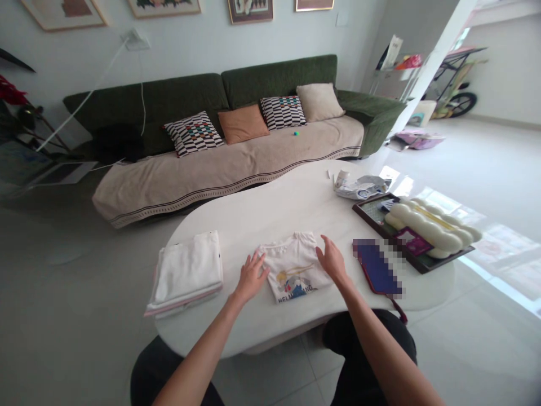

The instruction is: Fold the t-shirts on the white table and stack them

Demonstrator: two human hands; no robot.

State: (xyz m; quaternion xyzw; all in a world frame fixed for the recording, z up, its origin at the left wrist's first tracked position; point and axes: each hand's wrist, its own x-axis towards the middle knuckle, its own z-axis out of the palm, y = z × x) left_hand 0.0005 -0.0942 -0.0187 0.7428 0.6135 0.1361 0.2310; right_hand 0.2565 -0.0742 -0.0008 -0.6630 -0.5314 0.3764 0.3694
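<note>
A small white T-shirt (291,268) with a printed picture and lettering lies folded on the white table, its neckline pointing away from me. My left hand (252,277) rests at the shirt's left edge, fingers spread. At the opposite edge is my right hand (331,258), its fingers apart and the thumb side toward the cloth; whether it touches the fabric I cannot tell. Neither hand grips anything. Further left, a stack of folded white clothes (189,269) sits at the table's edge, with a pinkish layer near its bottom.
The rounded white table (270,211) stands before a green sofa (279,73) with several cushions. To the right lie a blurred-out phone-like object (377,268) with a red strap, a dark tray (382,228) bearing a puffy cream object (431,223), and a crumpled silver bag (363,187).
</note>
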